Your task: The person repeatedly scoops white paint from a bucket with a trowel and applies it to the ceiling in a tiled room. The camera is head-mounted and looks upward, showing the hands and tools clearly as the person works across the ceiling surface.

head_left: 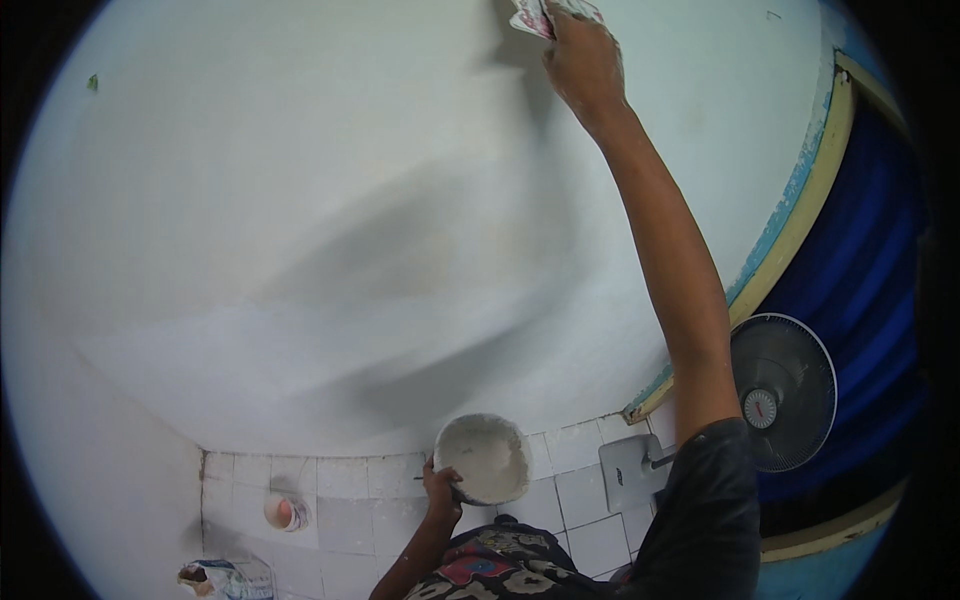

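My left hand (441,488) is low in front of my body, its fingers closed on the rim of a round tub (512,494). Smooth whitish paste (485,458) lies in the tub, and dried smears coat its rim. High up, with the arm stretched out, my right hand (588,65) grips a thin white flat piece with reddish marks (531,19). It is at or close to the pale wall (420,120); whether it touches I cannot tell. Part of the flat piece is hidden by my fingers and the picture's top edge.
A standing fan (790,400) with a grey base (628,474) stands at right, before a blue curtain (860,250) and a yellowish frame (800,235). On the tiled floor (345,525) at left are a small container (291,514) and an opened bag (235,580).
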### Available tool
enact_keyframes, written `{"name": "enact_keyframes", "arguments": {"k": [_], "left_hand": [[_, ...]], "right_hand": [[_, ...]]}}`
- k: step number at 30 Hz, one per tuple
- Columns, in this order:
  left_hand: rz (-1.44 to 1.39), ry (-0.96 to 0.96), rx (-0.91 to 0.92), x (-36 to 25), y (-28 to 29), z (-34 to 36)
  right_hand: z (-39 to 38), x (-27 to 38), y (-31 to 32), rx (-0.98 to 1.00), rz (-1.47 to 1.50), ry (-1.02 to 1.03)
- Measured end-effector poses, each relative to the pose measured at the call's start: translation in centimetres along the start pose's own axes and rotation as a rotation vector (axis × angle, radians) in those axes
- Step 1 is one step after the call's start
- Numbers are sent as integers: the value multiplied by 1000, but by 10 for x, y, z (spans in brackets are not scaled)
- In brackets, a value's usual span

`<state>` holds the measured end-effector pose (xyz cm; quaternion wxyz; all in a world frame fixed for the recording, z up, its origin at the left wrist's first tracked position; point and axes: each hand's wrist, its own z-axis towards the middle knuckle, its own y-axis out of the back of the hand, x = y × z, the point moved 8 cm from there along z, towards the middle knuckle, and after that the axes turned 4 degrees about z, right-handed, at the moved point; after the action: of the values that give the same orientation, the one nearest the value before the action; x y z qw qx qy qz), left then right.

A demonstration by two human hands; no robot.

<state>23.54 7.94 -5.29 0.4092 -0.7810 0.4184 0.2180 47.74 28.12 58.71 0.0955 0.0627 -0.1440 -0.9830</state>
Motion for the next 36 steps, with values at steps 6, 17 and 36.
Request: {"name": "enact_keyframes", "arguments": {"k": [6,17,36], "left_hand": [[-6,7,-69,8,13,3],[-54,-3,54,8,1,8],[-200,-60,-68,25,7,-3]], "right_hand": [[-62,10,-43,226,3,-25],[-222,57,-63,734,143,-72],[-298,120,-118,453,203,49]]}}
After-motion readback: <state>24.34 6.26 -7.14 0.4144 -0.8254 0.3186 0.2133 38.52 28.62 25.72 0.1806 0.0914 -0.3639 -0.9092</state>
